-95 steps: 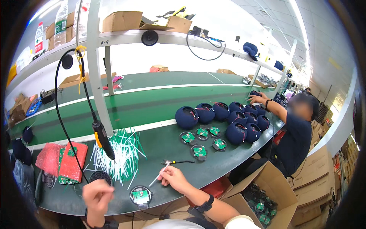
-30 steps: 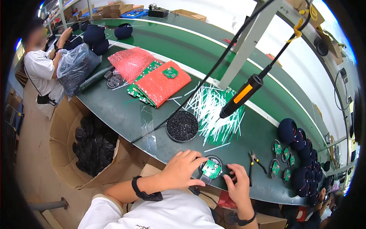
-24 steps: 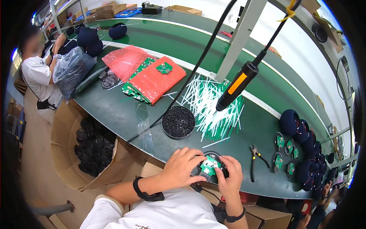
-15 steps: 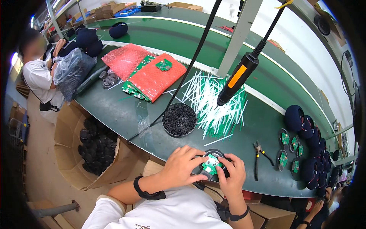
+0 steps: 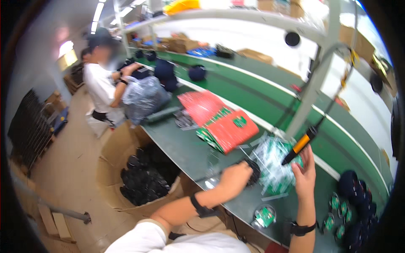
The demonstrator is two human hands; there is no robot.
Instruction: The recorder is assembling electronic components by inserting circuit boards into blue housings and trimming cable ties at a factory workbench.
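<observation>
My left hand point(image 5: 234, 180) reaches into a round dish of small black screws point(image 5: 254, 173), its fingers drawn together over the near side. What those fingers hold, if anything, is hidden. My right hand point(image 5: 305, 173) is raised beside a hanging electric screwdriver point(image 5: 300, 146), black with an orange band. Its thumb and fingers are apart, just right of the tool's lower end; I cannot tell whether they touch it. Near the bench's front edge, between my forearms, a green circuit board point(image 5: 265, 216) lies in a round dark housing, with no hand on it.
White and green strips point(image 5: 272, 162) lie heaped behind the dish. Red bubble wrap point(image 5: 232, 131) with boards sits farther left. Several board assemblies point(image 5: 334, 201) and dark blue padded pieces point(image 5: 349, 185) stand at right. A carton of black parts point(image 5: 110, 179) is below left. A co-worker point(image 5: 101, 80) handles a plastic bag.
Both hands have left the circuit board and housing. My left hand went to the screw dish, my right hand up to the screwdriver. The view has swung left.
</observation>
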